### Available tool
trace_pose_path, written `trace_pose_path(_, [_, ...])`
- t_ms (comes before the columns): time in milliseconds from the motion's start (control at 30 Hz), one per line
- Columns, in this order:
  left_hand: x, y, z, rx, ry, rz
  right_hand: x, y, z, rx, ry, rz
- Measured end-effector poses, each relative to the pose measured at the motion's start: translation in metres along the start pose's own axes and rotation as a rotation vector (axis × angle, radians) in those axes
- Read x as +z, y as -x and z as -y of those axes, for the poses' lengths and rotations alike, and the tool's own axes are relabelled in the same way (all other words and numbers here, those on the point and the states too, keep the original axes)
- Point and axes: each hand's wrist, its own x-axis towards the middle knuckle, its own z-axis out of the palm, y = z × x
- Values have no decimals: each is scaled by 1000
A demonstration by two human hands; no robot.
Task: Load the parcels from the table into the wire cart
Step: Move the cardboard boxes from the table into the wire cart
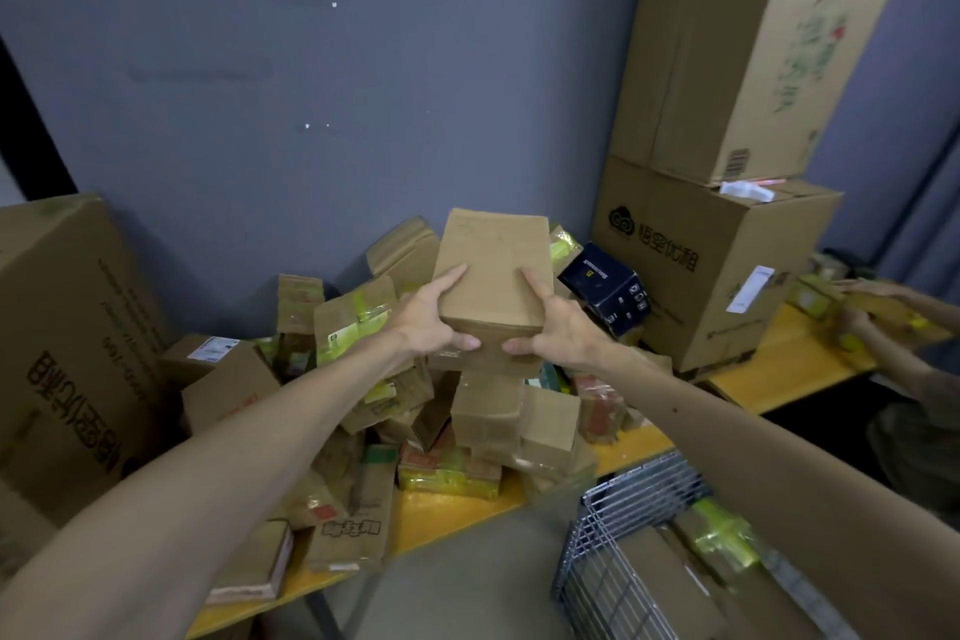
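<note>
I hold a plain brown cardboard parcel point(493, 270) up above the heap, one hand on each side. My left hand point(428, 317) grips its left edge, thumb under the front. My right hand point(558, 327) grips its right edge the same way. Below lies a heap of several small cardboard parcels point(415, 411), many with yellow-green tape, on the yellow table point(441, 509). The wire cart point(623, 515) stands at the lower right, close to the table's edge, with brown parcels point(670, 582) inside it.
A big carton point(62, 348) stands at the left end of the table. Two stacked large cartons point(711, 244) fill the back right, a dark blue box point(608, 286) beside them. Another person's hands point(872, 307) handle parcels at the far right.
</note>
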Motion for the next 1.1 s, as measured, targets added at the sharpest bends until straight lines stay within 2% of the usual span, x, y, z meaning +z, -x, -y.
trace_pose_path(400, [81, 10, -66, 179, -98, 162, -46, 88, -58, 198, -19, -109])
trace_pose_path(867, [301, -26, -193, 247, -148, 379, -151, 187, -251, 435, -75, -238])
trace_pose_path(1100, [408, -42, -228, 266, -206, 510, -171, 232, -346, 552, -146, -283])
